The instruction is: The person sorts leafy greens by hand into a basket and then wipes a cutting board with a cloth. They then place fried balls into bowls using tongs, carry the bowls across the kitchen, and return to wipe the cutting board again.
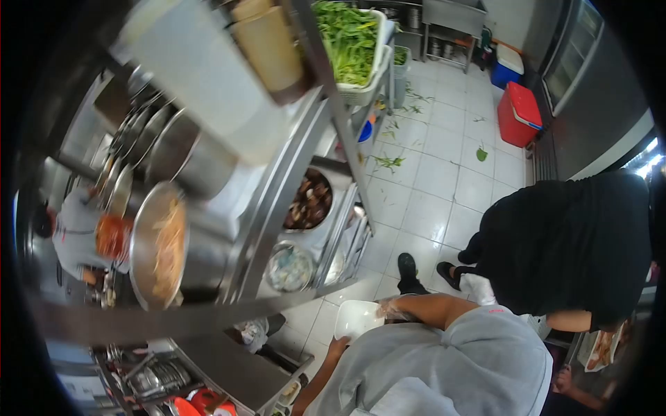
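Note:
A white bowl [359, 319] is held low in front of my grey shirt. My left hand [338, 345] is closed on the bowl's left edge. At the bowl's right edge is my right hand [390, 309], in a clear plastic glove; its fingers are blurred and partly hidden, so their grip does not show. What the bowl holds, if anything, cannot be made out. Left of the bowl, a lower shelf bears a metal pan of dark brown pieces [310, 201] and a round container of pale, bluish contents [290, 269].
A metal shelf rack [263, 208] rises at the left, with a tilted metal bowl of shredded food [166, 246] and a basket of greens [354, 48]. A person in black [569, 243] stands close at the right. Leaf scraps [388, 163] and a red cooler [519, 114] are on the tiled floor.

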A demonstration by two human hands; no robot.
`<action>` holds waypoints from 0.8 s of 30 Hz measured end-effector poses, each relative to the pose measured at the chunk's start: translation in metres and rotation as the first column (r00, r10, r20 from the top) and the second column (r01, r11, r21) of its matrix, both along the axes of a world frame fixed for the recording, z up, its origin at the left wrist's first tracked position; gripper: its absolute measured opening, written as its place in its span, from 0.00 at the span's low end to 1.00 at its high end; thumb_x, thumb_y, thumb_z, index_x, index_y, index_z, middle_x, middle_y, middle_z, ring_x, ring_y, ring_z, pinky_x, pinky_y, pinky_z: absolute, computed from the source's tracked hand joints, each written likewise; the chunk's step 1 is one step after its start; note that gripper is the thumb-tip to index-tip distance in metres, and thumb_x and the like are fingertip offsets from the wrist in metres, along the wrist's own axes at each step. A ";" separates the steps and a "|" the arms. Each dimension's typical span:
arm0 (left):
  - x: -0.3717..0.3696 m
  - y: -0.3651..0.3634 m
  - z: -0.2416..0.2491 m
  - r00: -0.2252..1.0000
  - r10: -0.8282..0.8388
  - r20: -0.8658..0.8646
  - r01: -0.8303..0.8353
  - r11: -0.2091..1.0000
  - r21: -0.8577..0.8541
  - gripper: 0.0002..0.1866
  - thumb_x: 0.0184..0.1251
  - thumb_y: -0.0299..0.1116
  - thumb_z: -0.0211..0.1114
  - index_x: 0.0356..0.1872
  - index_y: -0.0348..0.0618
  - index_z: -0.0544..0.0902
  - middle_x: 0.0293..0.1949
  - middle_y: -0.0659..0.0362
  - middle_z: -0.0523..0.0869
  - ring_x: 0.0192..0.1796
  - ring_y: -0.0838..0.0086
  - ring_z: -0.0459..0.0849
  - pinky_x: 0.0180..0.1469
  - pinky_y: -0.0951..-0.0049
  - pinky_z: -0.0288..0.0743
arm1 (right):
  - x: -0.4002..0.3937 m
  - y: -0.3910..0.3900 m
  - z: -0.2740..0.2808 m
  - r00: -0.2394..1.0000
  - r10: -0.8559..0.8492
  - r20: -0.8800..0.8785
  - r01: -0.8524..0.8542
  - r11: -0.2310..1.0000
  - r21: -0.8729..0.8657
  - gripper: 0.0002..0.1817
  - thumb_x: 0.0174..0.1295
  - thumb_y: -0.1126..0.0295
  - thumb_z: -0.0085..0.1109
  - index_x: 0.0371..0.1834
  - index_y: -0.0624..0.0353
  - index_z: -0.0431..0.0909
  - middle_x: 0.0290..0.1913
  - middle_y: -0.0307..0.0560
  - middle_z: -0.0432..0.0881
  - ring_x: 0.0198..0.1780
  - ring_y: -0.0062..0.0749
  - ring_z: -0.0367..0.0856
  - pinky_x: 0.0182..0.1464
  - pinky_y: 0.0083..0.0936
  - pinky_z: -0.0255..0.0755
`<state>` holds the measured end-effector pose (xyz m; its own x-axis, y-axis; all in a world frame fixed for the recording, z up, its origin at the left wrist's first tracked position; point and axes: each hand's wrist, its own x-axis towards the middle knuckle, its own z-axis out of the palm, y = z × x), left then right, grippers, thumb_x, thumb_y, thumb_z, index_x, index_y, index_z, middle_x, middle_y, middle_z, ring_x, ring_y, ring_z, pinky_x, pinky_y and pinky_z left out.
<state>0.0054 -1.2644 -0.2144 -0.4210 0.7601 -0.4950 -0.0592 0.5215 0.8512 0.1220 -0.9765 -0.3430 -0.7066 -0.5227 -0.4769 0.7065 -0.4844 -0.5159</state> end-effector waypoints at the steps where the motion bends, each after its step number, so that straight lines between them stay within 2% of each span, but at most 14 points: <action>1: -0.002 0.032 0.019 1.000 -0.017 0.007 0.017 1.000 -0.004 0.34 0.54 0.34 0.62 0.61 0.32 0.61 0.49 0.43 0.77 0.42 0.58 0.82 0.39 0.60 0.80 | 0.001 0.017 0.005 1.000 -0.017 0.007 0.017 1.000 -0.004 0.22 0.58 0.57 0.57 0.53 0.55 0.75 0.49 0.49 0.80 0.48 0.47 0.78 0.54 0.36 0.70; 2: -0.006 0.075 0.045 0.940 0.218 0.264 -0.169 0.966 -0.198 0.33 0.54 0.31 0.61 0.62 0.34 0.60 0.50 0.43 0.76 0.44 0.56 0.82 0.41 0.57 0.80 | -0.005 0.038 0.024 0.999 0.037 0.013 -0.039 0.984 0.176 0.23 0.58 0.57 0.58 0.53 0.56 0.74 0.49 0.50 0.80 0.49 0.47 0.78 0.54 0.39 0.70; 3: -0.010 0.114 0.058 0.766 0.469 0.440 -0.283 0.861 -0.423 0.33 0.55 0.29 0.59 0.63 0.35 0.59 0.52 0.43 0.75 0.45 0.55 0.81 0.43 0.54 0.80 | -0.013 0.067 0.046 0.995 0.091 0.032 -0.096 0.931 0.351 0.24 0.57 0.57 0.59 0.54 0.57 0.74 0.50 0.50 0.80 0.49 0.47 0.78 0.53 0.43 0.71; 5: -0.017 0.164 0.043 0.734 0.451 0.508 -0.281 0.882 -0.377 0.32 0.56 0.27 0.56 0.65 0.40 0.58 0.54 0.43 0.73 0.49 0.50 0.79 0.47 0.51 0.79 | -0.020 0.118 0.082 0.974 0.197 0.110 -0.221 0.732 0.645 0.26 0.56 0.57 0.61 0.56 0.58 0.72 0.52 0.52 0.79 0.51 0.46 0.78 0.52 0.49 0.72; 7: -0.025 0.229 0.058 0.755 0.356 0.551 -0.181 0.921 -0.346 0.30 0.58 0.26 0.54 0.64 0.41 0.60 0.54 0.44 0.73 0.53 0.49 0.77 0.51 0.49 0.77 | -0.003 0.168 0.015 0.979 0.108 -0.172 -0.014 0.879 0.476 0.18 0.50 0.63 0.69 0.40 0.64 0.80 0.44 0.52 0.83 0.43 0.44 0.81 0.46 0.36 0.78; 8: -0.025 0.257 0.056 0.671 0.355 0.651 -0.255 0.935 -0.247 0.28 0.59 0.26 0.54 0.63 0.39 0.61 0.55 0.44 0.74 0.54 0.49 0.77 0.52 0.47 0.76 | -0.006 0.194 0.035 0.992 -0.095 0.083 0.073 0.968 0.239 0.22 0.54 0.60 0.65 0.49 0.60 0.75 0.51 0.51 0.79 0.48 0.42 0.79 0.53 0.42 0.73; 9: -0.028 0.287 0.049 0.586 0.327 0.742 -0.338 0.930 -0.143 0.27 0.59 0.26 0.53 0.62 0.36 0.63 0.55 0.44 0.74 0.56 0.50 0.76 0.54 0.46 0.75 | -0.015 0.231 0.056 0.904 -0.221 0.367 0.226 0.974 0.028 0.27 0.57 0.58 0.60 0.58 0.56 0.70 0.58 0.51 0.75 0.53 0.41 0.77 0.60 0.49 0.68; 11: -0.041 0.350 0.039 0.540 0.294 0.789 -0.312 0.940 -0.137 0.23 0.61 0.26 0.53 0.59 0.34 0.65 0.55 0.45 0.75 0.57 0.50 0.75 0.55 0.44 0.73 | -0.049 0.307 0.032 0.873 -0.273 0.403 0.211 0.958 0.193 0.15 0.49 0.70 0.66 0.42 0.56 0.79 0.44 0.53 0.82 0.42 0.48 0.81 0.39 0.58 0.76; 12: -0.046 0.381 0.042 0.538 0.296 0.789 -0.311 0.940 -0.141 0.23 0.62 0.27 0.53 0.60 0.35 0.65 0.56 0.45 0.73 0.58 0.51 0.74 0.57 0.45 0.71 | -0.047 0.343 0.031 0.974 -0.209 0.086 0.169 0.926 0.338 0.20 0.53 0.69 0.62 0.51 0.55 0.73 0.50 0.55 0.78 0.47 0.53 0.78 0.45 0.63 0.72; 13: -0.053 0.415 0.046 0.538 0.298 0.788 -0.309 0.940 -0.145 0.23 0.62 0.27 0.54 0.60 0.36 0.64 0.58 0.45 0.71 0.60 0.52 0.72 0.59 0.46 0.70 | -0.047 0.379 0.032 0.971 -0.073 -0.226 0.175 0.861 0.477 0.25 0.56 0.67 0.58 0.60 0.54 0.68 0.55 0.57 0.75 0.53 0.59 0.75 0.51 0.68 0.67; 15: -0.062 0.480 0.064 0.611 0.291 0.736 -0.318 0.942 -0.109 0.21 0.63 0.29 0.54 0.57 0.37 0.66 0.54 0.47 0.75 0.55 0.52 0.77 0.53 0.46 0.74 | -0.051 0.422 0.213 0.852 -0.497 0.167 0.436 0.849 0.298 0.26 0.54 0.72 0.57 0.59 0.53 0.67 0.53 0.54 0.76 0.52 0.54 0.76 0.48 0.65 0.71; 17: -0.072 0.534 0.088 0.699 0.225 0.679 -0.269 0.962 -0.042 0.21 0.64 0.31 0.56 0.57 0.38 0.68 0.54 0.49 0.76 0.53 0.57 0.79 0.54 0.51 0.75 | -0.050 0.473 0.174 0.839 -0.306 -0.450 0.521 0.688 0.505 0.17 0.49 0.67 0.63 0.43 0.60 0.76 0.39 0.55 0.82 0.35 0.43 0.82 0.33 0.50 0.78; 20: -0.091 0.595 0.103 0.738 0.160 0.656 -0.222 0.975 0.012 0.21 0.64 0.34 0.56 0.57 0.40 0.68 0.53 0.50 0.77 0.51 0.58 0.81 0.52 0.52 0.76 | -0.055 0.507 0.319 0.891 -0.446 -0.085 0.399 0.681 0.614 0.20 0.48 0.64 0.65 0.44 0.59 0.76 0.37 0.51 0.82 0.37 0.40 0.82 0.31 0.44 0.79; 24: -0.120 0.658 0.125 0.794 0.204 0.573 -0.230 0.973 -0.027 0.24 0.65 0.38 0.56 0.61 0.48 0.63 0.53 0.52 0.77 0.52 0.58 0.80 0.51 0.51 0.75 | -0.072 0.562 0.275 0.819 -0.556 -0.143 0.558 0.714 0.424 0.25 0.49 0.62 0.67 0.49 0.60 0.74 0.40 0.50 0.82 0.39 0.42 0.82 0.32 0.46 0.80</action>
<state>-0.1150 -0.6067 -0.0895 -0.2308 0.7086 -0.6668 -0.6462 0.4007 0.6495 0.0497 -0.4146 -0.0685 -0.8067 0.2232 -0.5472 0.3773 -0.5181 -0.7676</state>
